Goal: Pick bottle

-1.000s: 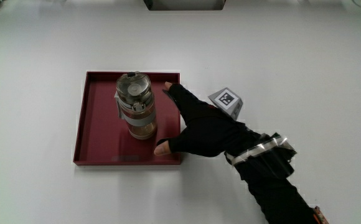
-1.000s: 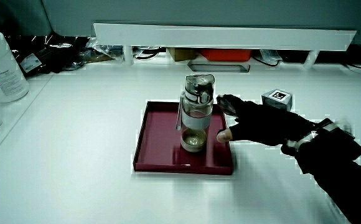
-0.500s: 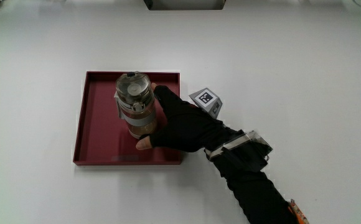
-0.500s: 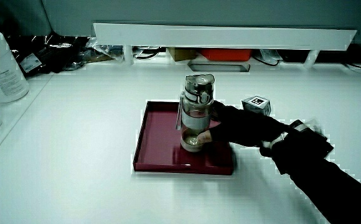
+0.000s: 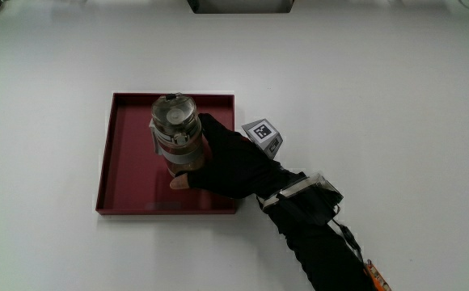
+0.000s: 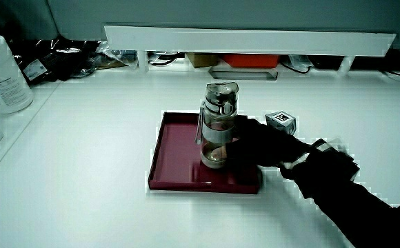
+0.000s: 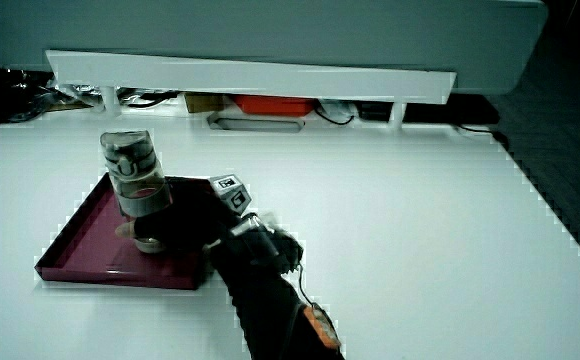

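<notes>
Hand [image 5: 233,166] wrapped around the lower body of the bottle [image 5: 176,144], fingers on one flank and thumb tip showing near the base on the side nearer the person, so the grip looks closed on it, though whether it's squeezing firmly can't be told. Bottle stands upright inside the dark red tray [image 5: 121,174], base apparently down on the tray floor, not lifted yet. Marker cube [image 5: 264,134] sits on the back of the hand, forearm [image 5: 323,242] trailing toward the person over the tray's rim. Risks, as judgement: grip is low on a tall, top-heavy bottle with a bulky lid [image 6: 221,94], so a quick lift could let it tip in the palm. Smooth clear wall could slip through the glove if the squeeze is light. Tray is light and loose on the white table [image 5: 380,89]; the wrist lying over the rim could drag or flip it on the way up. Straight vertical lift looks safest.
</notes>
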